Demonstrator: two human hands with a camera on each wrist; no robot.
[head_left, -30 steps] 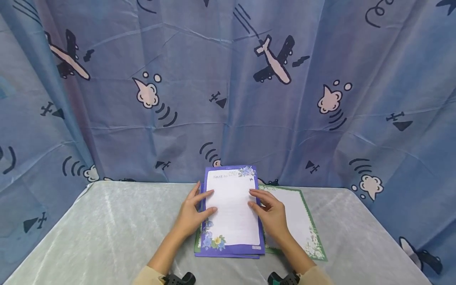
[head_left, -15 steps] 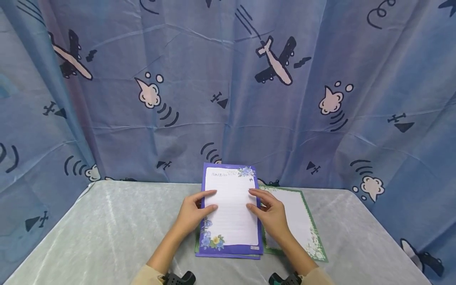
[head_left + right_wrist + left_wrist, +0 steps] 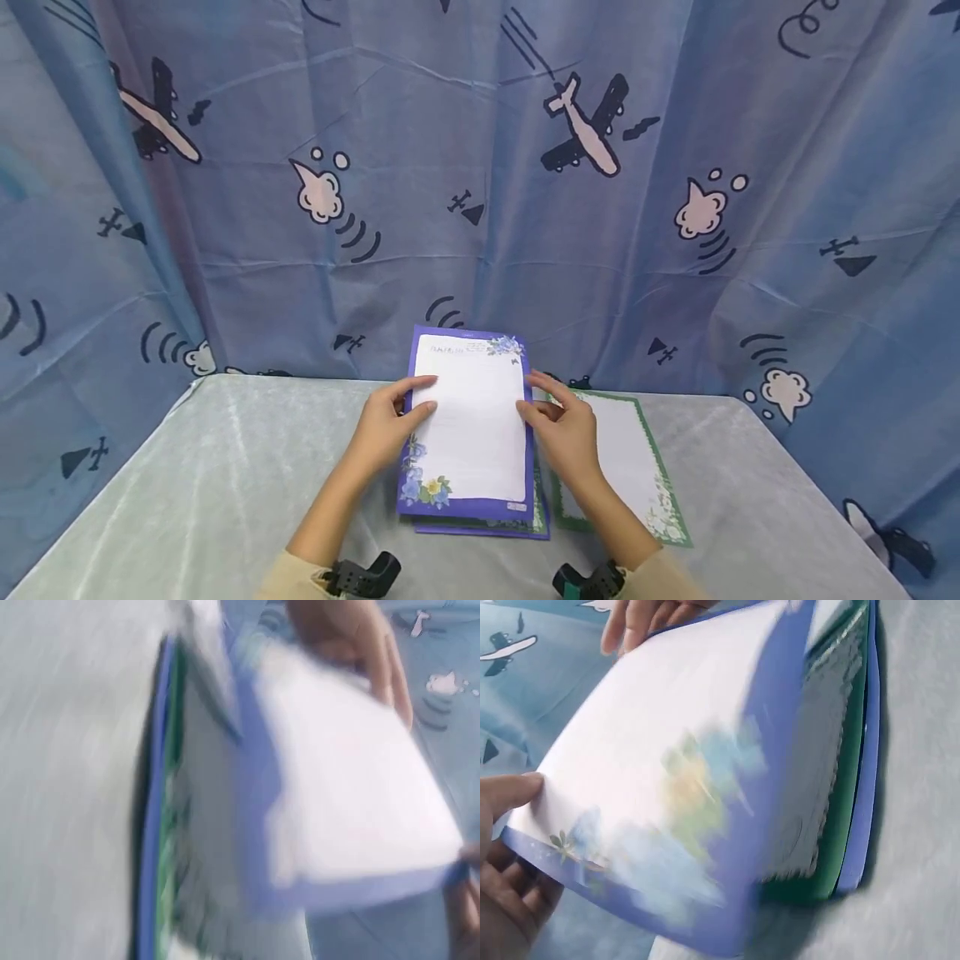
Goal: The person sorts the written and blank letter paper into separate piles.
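Note:
A purple-bordered sheet of letter paper (image 3: 472, 425), with a white lined middle and blue and yellow flowers at two corners, is held up off the stack. My left hand (image 3: 386, 421) pinches its left edge, thumb on the front and other fingers partly behind. On the opposite edge my right hand (image 3: 566, 429) pinches it the same way. Beneath lies a green-bordered sheet (image 3: 847, 810) on top of another purple-edged sheet (image 3: 866, 787), both largely covered in the head view. The raised sheet tilts, its near edge apart from those below in the left wrist view.
A separate green-bordered sheet with white flowers (image 3: 630, 450) lies to the right, partly under my right forearm. The pale cloth-covered table (image 3: 247, 492) extends to both sides. A blue curtain (image 3: 405, 167) with airplane prints hangs behind its far edge.
Both hands have lifted the purple-bordered sheet and shifted it left, away from the stack. More of the green and purple sheets beneath now shows. The green-bordered sheet on the right stays put.

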